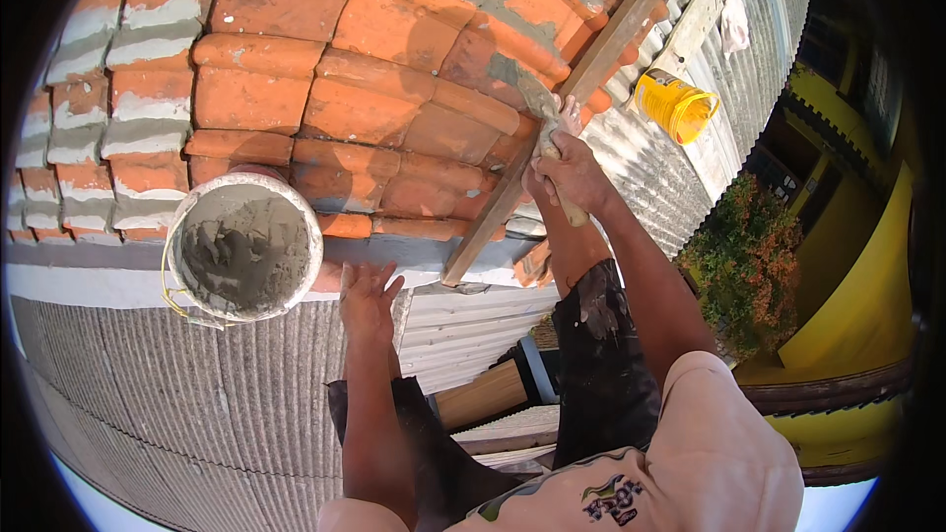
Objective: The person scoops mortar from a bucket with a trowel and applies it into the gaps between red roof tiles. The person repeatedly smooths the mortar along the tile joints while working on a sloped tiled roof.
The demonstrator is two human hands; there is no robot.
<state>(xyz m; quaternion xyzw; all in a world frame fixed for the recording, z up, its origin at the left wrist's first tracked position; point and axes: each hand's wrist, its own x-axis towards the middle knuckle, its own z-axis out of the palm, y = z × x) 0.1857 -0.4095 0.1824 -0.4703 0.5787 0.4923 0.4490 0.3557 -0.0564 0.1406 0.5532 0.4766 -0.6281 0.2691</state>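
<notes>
My right hand (570, 177) grips the handle of a mortar-smeared trowel (537, 99), whose blade lies over the orange roof tiles (384, 99) near a patch of grey mortar. Behind that hand, my bare right foot rests at the wooden batten (621, 30), partly hidden. My left hand (370, 300) is open with fingers apart, near the painted grey ledge (409, 261) below the tiles; whether it touches it I cannot tell. To its left, a white bucket (243, 246) with a wire handle holds wet grey mortar.
A yellow bucket (676, 104), a pale board (688, 30) and a white cloth (734, 22) lie on corrugated sheeting at right. Corrugated roofing (187, 384) spans the lower left. Beyond the right edge are a drop, a bush (744, 266) and yellow walls (838, 276).
</notes>
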